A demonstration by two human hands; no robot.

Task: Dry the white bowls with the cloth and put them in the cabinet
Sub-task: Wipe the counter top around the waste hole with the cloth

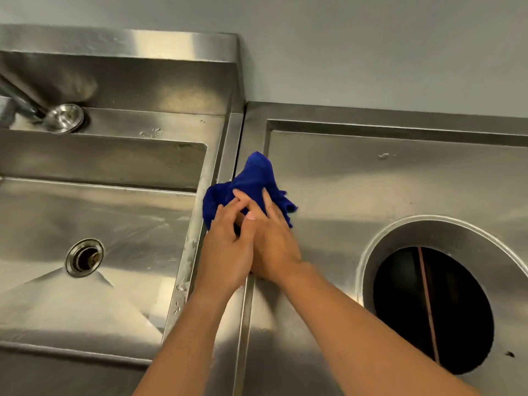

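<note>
1. Blue cloth (253,181) bunched on steel counter (371,178), just right of sink (120,167) rim.
2. Soft, limp, light; likely grips anywhere, best by gathered middle.
3. L hand (225,247) & R hand (274,247) overlapped, fingers pressing into cloth, not clenched.
4. No bowls or cabinet in view.

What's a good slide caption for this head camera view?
Both hands bunch a blue cloth at the seam between steel sink and counter.

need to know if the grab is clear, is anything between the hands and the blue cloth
Nothing visible: the left hand and right hand already rest on the blue cloth, bunched at the seam between sink and counter.
</note>
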